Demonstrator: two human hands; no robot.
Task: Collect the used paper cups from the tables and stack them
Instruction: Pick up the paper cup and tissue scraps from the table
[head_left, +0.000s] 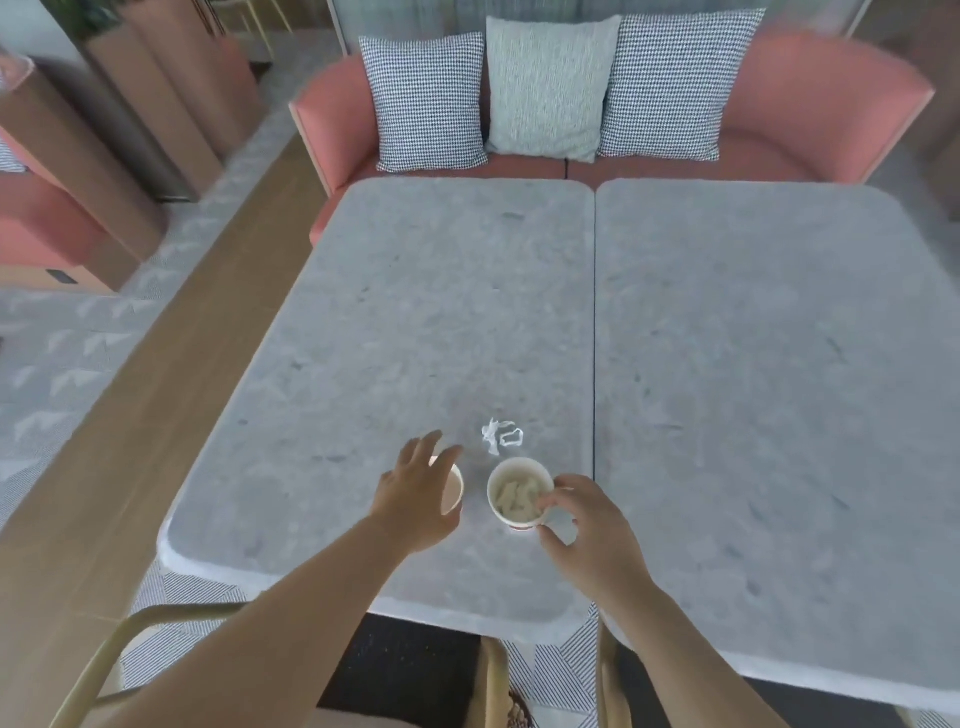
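While your right hand (582, 525) pinches the stuffed cup (522, 463) & left hand (415, 493) hovers spread over the other cup (455, 488) — scraps (511, 499) could block nesting.

No writing, label or number is legible anywhere.

Two grey stone-look tables (415, 312) pushed tog.; pink sofa (805, 104) behind w/ 3 cushions (550, 88); patterned grey carpet (62, 353), wood floor strip (171, 364) left.
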